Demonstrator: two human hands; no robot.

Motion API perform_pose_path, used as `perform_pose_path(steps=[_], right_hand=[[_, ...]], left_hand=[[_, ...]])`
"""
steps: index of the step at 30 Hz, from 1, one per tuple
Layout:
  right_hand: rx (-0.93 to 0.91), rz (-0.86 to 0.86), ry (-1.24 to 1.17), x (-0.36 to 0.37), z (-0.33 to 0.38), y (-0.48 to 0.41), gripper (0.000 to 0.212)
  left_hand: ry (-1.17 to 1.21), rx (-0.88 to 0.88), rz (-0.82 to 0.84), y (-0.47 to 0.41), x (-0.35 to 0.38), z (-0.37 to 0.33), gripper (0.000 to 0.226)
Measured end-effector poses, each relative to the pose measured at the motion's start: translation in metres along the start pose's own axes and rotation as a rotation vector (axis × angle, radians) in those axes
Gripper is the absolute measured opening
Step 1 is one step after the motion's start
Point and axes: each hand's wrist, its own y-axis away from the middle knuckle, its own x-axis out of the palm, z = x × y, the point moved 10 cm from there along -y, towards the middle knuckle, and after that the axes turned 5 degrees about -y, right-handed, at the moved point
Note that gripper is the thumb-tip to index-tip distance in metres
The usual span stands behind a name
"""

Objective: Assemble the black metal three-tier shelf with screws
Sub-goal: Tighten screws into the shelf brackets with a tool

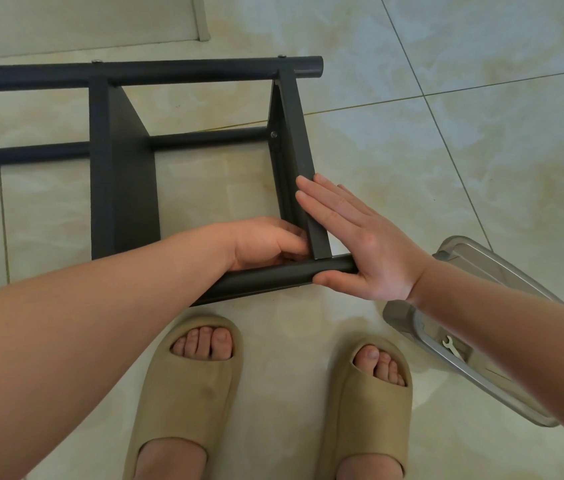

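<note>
**Near corner joint lined up by hand, not yet visibly fastened**

The black metal shelf lies on its side on the tiled floor, just ahead of the person's slippers. The right hand is flat, with straight fingers pressing the outer face of the end tier and the thumb under the tip of the near post. Just to the left of that palm, on the other side of the tier, the left hand is tucked into the corner where tier meets post. Its fingers are curled, but their tips are hidden, so it cannot be told whether they pinch a screw or only steady the joint. Farther from both hands, a screw head shows on the tier's inner face, and the far post already carries both tiers.

The likely risks are these:

- **Misalignment:** if the right palm eases off or pushes unevenly, the tier could slide along the round post. The holes would then miss each other and a screw could start crooked and cross-thread.
- **A dropped screw:** a small screw slipping from the cramped corner would probably roll off across the smooth tiles.
- **Reaching for the tool:** the small wrench lies in the grey tray behind the right wrist. Fetching it means releasing one hand while the joint is held only by pressure.
</note>
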Motion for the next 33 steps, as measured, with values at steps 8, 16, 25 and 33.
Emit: perform_pose_path(steps=[8, 16, 25, 33], right_hand=[[-0.002, 0.000, -0.003, 0.001, 0.000, 0.000, 0.091], [0.000, 0.002, 0.005, 0.001, 0.000, 0.001, 0.092], [-0.008, -0.004, 0.002, 0.000, 0.001, 0.000, 0.092], [-0.004, -0.003, 0.005, 0.000, 0.000, 0.000, 0.092]], left_hand=[[0.166, -0.005, 0.129, 0.004, 0.012, -0.003, 0.037], [0.032, -0.064, 0.070, 0.005, 0.008, 0.002, 0.014], [0.104, -0.011, 0.082, 0.004, 0.009, -0.002, 0.030], [0.136, -0.045, 0.128, 0.004, 0.013, -0.001, 0.015]])
